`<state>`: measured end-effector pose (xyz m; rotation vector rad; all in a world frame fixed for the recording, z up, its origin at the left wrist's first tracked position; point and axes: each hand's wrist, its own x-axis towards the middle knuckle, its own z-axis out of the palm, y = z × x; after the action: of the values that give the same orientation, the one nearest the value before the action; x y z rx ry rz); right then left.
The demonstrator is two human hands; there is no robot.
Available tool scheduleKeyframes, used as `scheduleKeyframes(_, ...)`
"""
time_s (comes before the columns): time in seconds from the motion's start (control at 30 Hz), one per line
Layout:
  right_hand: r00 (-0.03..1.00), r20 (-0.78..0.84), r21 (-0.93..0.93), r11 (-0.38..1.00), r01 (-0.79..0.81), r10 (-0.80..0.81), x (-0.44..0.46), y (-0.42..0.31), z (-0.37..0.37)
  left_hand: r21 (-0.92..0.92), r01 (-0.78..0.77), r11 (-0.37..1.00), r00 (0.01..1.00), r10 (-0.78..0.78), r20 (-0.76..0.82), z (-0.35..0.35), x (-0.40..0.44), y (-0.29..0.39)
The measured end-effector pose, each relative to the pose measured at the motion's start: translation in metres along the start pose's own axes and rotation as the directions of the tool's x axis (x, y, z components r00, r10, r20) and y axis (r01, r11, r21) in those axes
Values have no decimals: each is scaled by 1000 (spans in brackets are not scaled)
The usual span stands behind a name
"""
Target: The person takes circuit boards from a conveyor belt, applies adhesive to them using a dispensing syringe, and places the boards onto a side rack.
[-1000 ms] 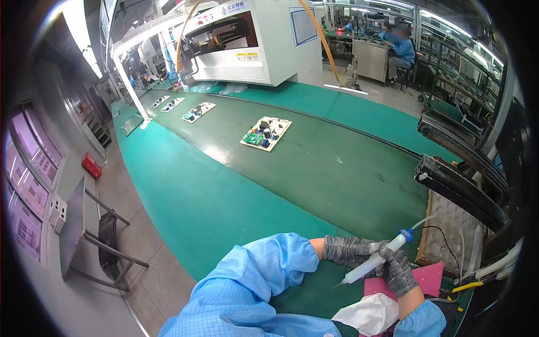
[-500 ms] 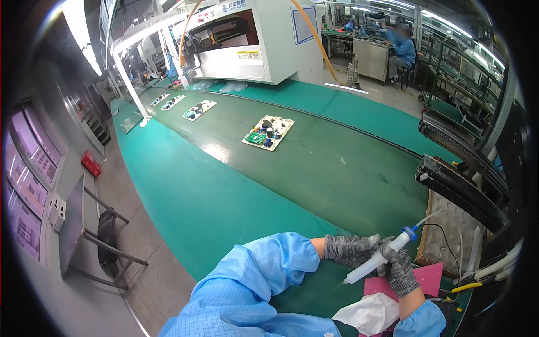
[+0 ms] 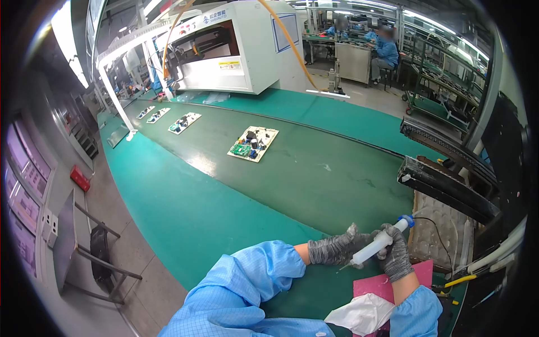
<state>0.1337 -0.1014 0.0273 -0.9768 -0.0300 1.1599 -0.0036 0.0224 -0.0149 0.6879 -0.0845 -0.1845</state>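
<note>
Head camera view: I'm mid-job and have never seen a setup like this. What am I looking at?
There's no robot here: the camera is head-worn, looking forward and down at its wearer's work. The grey-gloved right hand holds a translucent white plastic syringe with a blue cap. The grey-gloved left hand is close beside it; whether they touch is unclear. Ahead, four cream rectangular circuit boards lie along a dark green, flat surface. Beyond stands a large, white, boxy machine.
</note>
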Motion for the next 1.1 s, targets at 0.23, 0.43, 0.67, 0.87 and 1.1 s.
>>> scheduleKeyframes(0.23, 995, 58, 0, 997, 78, -78, -9, 1, 10, 968, 68, 241, 818, 543, -192, -7, -40, 75)
scheduleKeyframes(0.43, 989, 102, -21, 994, 109, -106, -2, 8, 5, 426, 831, -357, 475, 854, -212, -160, -118, 159)
scheduleKeyframes(0.67, 991, 78, -79, 990, 118, -111, -4, 6, 5, 125, 982, -144, 189, 824, -534, -175, -161, 204)
scheduleKeyframes(0.87, 994, 56, -120, 988, 98, -92, -6, 2, 16, 160, 984, -82, 153, 849, -505, -166, -144, 203)
scheduleKeyframes(1.1, 980, 88, -124, 975, 186, -176, 1, 4, 10, 248, 940, -234, 320, 854, -410, -114, -109, 149)
